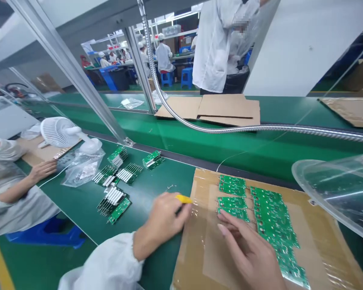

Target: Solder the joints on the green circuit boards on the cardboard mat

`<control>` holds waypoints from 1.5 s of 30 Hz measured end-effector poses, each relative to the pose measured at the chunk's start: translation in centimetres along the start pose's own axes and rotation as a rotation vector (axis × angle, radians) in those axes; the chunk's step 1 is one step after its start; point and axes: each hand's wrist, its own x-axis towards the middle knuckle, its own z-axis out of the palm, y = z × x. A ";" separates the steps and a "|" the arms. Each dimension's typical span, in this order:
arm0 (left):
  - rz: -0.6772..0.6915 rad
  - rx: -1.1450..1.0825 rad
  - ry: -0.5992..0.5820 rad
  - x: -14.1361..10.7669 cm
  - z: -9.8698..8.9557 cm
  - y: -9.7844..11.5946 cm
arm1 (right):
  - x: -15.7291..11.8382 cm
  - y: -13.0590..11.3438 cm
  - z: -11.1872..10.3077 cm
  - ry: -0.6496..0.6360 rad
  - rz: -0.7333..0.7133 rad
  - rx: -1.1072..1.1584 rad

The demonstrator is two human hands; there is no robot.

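Observation:
My left hand [165, 219] is shut on a yellow-handled tool [184, 199], probably a cutter, and its blade is hidden by my fingers. The tool rests near the edge of a cardboard sheet [196, 257] wrapped in clear plastic film. My right hand [248, 251] lies on that sheet, its fingertips touching a small green circuit board [233, 214]. More green boards [232, 185] lie in rows under the film, with a long strip of them [274, 225] to the right. Several stacks of green boards with white parts [113, 199] stand left of my left hand.
A co-worker's hand [42, 170] and white sleeve are at the left, beside a white fan [57, 132] and a plastic bag [83, 167]. A metal gooseneck hose [245, 129] crosses above the green bench. A clear plastic cover [332, 189] stands at the right.

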 end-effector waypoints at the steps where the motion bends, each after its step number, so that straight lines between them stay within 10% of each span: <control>1: 0.031 -0.058 0.001 1.0 1.2 1.6 | 0.0 0.2 0.2 0.001 0.032 0.024; 8: 0.165 -0.211 0.055 4.2 5.7 6.3 | 0.4 0.6 -0.8 0.032 0.235 0.174; 19: 0.313 -0.119 0.093 3.9 6.0 4.5 | 1.2 -0.2 -1.1 -0.011 0.389 0.199; 29: 0.520 -0.429 -0.151 5.2 4.4 1.9 | 0.8 0.9 -1.8 -0.254 0.276 0.211; 33: 0.494 -0.384 -0.142 5.0 4.1 0.8 | 0.9 0.8 -2.4 -0.170 0.295 0.185; 37: 0.369 -0.214 -0.037 5.9 5.8 -1.5 | 2.5 1.4 -3.7 -0.016 0.254 -0.072; 45: 0.293 -0.190 -0.114 8.6 9.6 -2.5 | 5.0 2.8 -1.0 -0.210 0.216 -0.495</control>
